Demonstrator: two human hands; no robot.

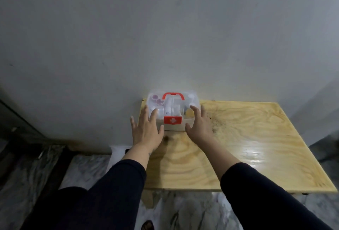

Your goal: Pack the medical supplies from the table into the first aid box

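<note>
A clear plastic first aid box [194, 99] with a red handle and a red latch bearing a white cross stands at the far left corner of the wooden table [256, 138], against the wall. Its lid is down, and bottles and small supplies show through it. My left hand [146, 130] is spread at the box's left front corner, with straight fingers; whether it touches the box I cannot tell. My right hand [199, 124] reaches to the box's right front side with fingers spread. Neither hand holds anything.
The grey wall rises straight behind the table. Left of the table and below its front edge lies a marble floor with dark patterning. A dark ledge runs along the far left. My dark sleeves fill the lower part of the view.
</note>
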